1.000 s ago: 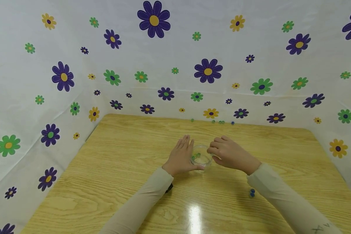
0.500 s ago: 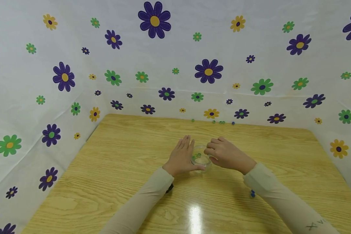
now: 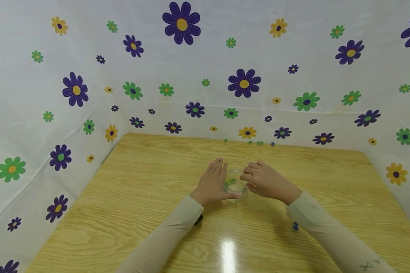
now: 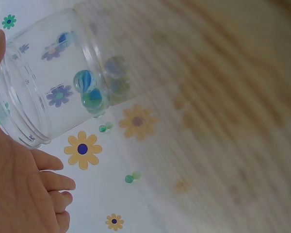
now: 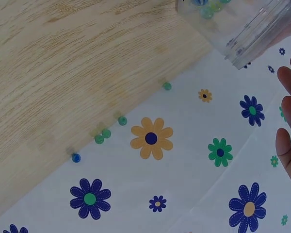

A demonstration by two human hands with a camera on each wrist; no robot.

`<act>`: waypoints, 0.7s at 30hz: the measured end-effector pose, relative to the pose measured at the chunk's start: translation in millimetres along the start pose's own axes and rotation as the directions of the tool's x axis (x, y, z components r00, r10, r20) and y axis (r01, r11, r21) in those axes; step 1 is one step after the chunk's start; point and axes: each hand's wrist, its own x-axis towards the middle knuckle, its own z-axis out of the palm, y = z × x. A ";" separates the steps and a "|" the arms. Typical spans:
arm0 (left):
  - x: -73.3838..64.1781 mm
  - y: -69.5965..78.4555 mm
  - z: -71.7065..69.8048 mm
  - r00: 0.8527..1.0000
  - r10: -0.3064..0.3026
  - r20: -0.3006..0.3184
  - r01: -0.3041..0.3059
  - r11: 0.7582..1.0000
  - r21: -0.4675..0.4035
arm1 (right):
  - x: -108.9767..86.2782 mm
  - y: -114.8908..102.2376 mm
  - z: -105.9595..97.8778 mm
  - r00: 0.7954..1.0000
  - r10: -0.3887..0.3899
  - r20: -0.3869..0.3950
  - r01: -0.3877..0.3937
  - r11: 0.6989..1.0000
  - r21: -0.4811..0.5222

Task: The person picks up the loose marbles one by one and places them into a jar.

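Flowered cloth (image 3: 198, 57) backs the wooden table (image 3: 140, 170) — jar (image 3: 238, 188) upright

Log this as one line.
left hand: against clear jar; right hand: by jar mouth, grip unclear; inner marbles: in jar; far marbles: along table's far edge; blue marbles: near right sleeve

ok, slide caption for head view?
A clear jar with marbles inside on a wood-grain table, left hand against one side, right hand by the other.

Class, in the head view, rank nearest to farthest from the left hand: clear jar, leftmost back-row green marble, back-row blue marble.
1. Clear jar: against the left hand, on its right.
2. Green marble: back row, left end.
3. Blue marble: back row, right end.
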 end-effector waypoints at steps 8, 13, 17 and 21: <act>1.2 -0.3 1.1 1.000 0.000 -0.002 0.000 1.000 -0.002 | -13.0 1.2 -3.0 0.999 0.012 -0.041 -0.012 1.000 -0.014; 2.1 -0.4 1.9 1.000 0.003 -0.013 -0.004 1.000 -0.017 | -24.7 2.2 -7.2 0.997 0.024 -0.071 -0.026 1.000 -0.016; 2.6 -0.5 2.5 1.000 0.003 -0.011 -0.003 1.000 -0.016 | -34.1 3.9 -10.8 0.995 0.033 -0.097 -0.035 0.999 -0.019; 2.8 0.0 2.2 1.000 0.002 -0.002 -0.002 1.000 -0.016 | -43.7 5.8 -14.1 0.993 0.051 -0.109 -0.052 0.999 -0.013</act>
